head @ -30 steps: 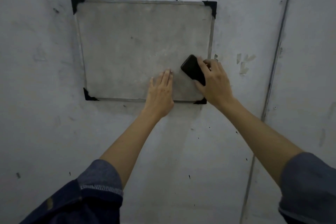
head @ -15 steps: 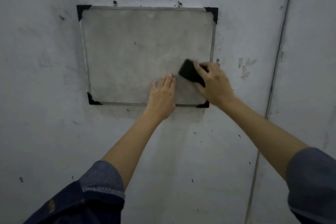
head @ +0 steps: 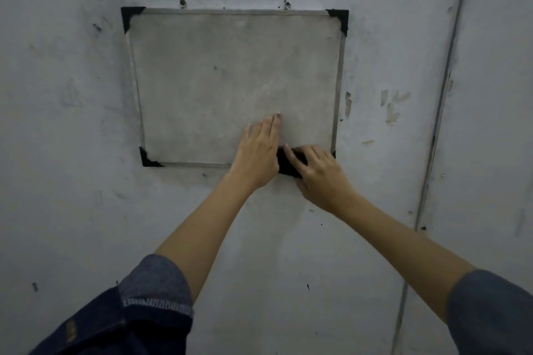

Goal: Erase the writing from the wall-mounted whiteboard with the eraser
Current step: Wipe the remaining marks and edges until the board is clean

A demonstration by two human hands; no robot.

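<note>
Your left hand (head: pixel 258 157) lay flat against the lower part of the whiteboard (head: pixel 230 81), its fingers (head: pixel 271 127) straight and close together, pointing up the board, holding nothing. The heel of that hand sat over the bottom edge of the frame, so the wrist rested on the wall (head: pixel 72 153) just beneath.

Your right hand (head: pixel 320 173) was just beside it, at the board's lower right corner. Its fingers were curled over the black eraser (head: pixel 287 166) and gripped it, with the index finger reaching along the eraser's top toward your left hand. The eraser was pressed at the bottom edge of the board, lying partly over the frame, and it sat between your two hands, touching or nearly touching the left one; only a dark strip of it showed past your fingers.

The board itself was a grey, smudged panel in a thin metal frame with black corner caps at the upper left, upper right and lower left. The lower right cap was mostly hidden behind your right hand. No legible writing could be made out on the surface, only faint cloudy marks and a few small specks.

The wall around it was scuffed, with chipped patches to the right of the board and a vertical seam (head: pixel 441 95) further right. Both of your forearms were bare, with dark denim sleeves (head: pixel 138 311) pushed up toward the elbows.
</note>
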